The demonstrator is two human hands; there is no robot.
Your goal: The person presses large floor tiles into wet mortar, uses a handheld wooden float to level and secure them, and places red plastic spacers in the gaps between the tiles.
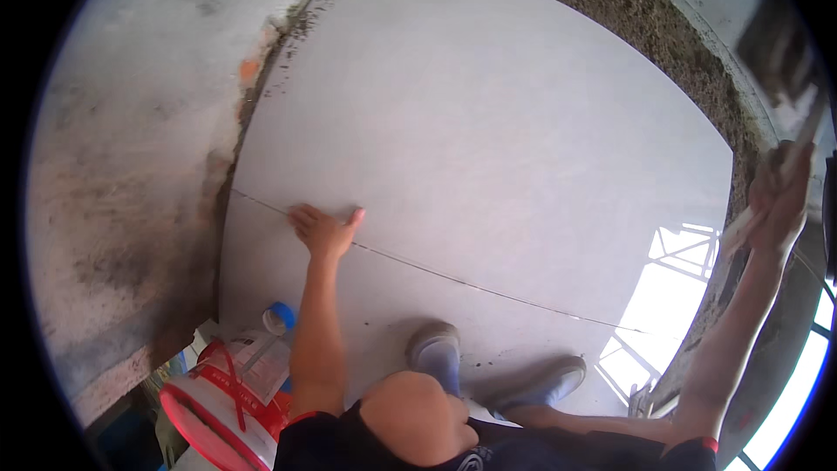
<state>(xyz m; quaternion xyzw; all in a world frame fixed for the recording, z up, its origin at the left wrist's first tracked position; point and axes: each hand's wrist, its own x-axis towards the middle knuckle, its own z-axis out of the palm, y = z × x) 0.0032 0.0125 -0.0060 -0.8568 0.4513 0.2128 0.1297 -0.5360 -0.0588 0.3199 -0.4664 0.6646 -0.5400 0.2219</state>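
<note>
My left hand [323, 229] lies palm down on the large pale floor tile [479, 105], fingers spread, across the seam [445, 277] between two tiles. At the right, my right hand [778, 192] is closed round the pale handle [816, 109] of a tool. The tool's dark head [763, 44] is raised at the upper right and blurred, so its exact shape is unclear.
A rough, stained concrete wall [131, 139] borders the left. A rough mortar strip [663, 26] runs along the tile's far and right edges. A red-and-white bucket [200, 410] with a blue roll [278, 318] stands lower left. My boots [433, 353] rest on the near tile.
</note>
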